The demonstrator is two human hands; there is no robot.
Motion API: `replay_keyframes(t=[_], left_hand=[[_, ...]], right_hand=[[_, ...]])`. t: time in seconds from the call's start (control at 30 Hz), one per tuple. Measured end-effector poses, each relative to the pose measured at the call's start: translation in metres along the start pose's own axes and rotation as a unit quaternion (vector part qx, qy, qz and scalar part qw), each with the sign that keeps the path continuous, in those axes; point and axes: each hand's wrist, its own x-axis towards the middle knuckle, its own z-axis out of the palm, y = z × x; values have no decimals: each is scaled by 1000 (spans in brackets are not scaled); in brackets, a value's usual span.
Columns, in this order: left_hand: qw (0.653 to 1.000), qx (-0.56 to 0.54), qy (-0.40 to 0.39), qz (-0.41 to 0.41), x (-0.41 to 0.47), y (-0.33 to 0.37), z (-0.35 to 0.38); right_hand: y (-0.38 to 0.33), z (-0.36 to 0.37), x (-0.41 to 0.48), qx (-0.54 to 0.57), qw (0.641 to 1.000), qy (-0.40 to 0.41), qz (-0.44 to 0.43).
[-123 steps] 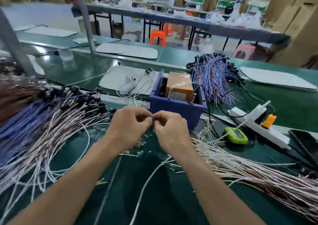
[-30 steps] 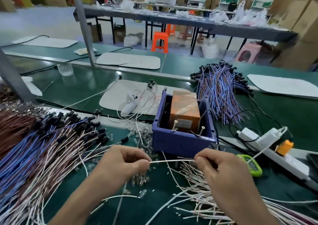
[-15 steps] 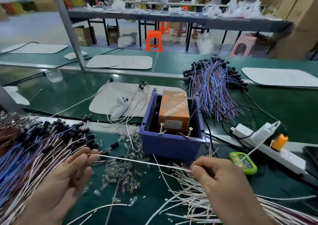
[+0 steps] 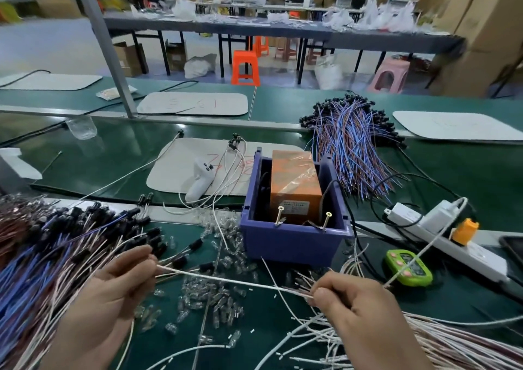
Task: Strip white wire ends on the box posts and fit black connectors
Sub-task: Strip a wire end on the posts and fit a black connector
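A white wire (image 4: 232,282) is lying stretched between two hands, just in front of the purple box (image 4: 291,246).
The right hand (image 4: 353,310) is pinching it. The left hand (image 4: 113,290) is meeting its other end, but its grip cannot be made out. The wire pile (image 4: 42,256) left of the box is running off frame.

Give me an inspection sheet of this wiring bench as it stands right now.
Surface: green bench mat, white pads on it.
Job's things: white wire stretched between both hands; blue box with two posts; wires with black connectors piled left; loose white wires right.
Clutter: clear caps scattered before the box; white controller; green timer.
Hands: left hand and right hand each pinch the wire.
Cables: black cables loop beside the box and power strip.
Surroundings: orange stool, cardboard boxes, long table behind.
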Motion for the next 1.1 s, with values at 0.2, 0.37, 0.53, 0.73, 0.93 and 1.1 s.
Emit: replay_keyframes(t=[0.2, 0.37, 0.53, 0.73, 0.93, 1.1], left_hand=[[994, -73, 78, -15, 4, -7, 1], [987, -122, 105, -8, 4, -2, -5], [988, -62, 145, -1, -1, 6, -20], [982, 161, 93, 19, -21, 11, 9], [983, 176, -42, 6, -26, 13, 42], [979, 196, -63, -17, -31, 9, 51]], right_hand=[[-1, 3, 4, 14, 1000, 27, -8], [0, 4, 10, 63, 997, 36, -22], [4, 7, 12, 132, 990, 22, -37], [3, 17, 13, 285, 958, -11, -34], [3, 15, 8, 286, 957, 2, -43], [6, 6, 9, 263, 963, 7, -58]])
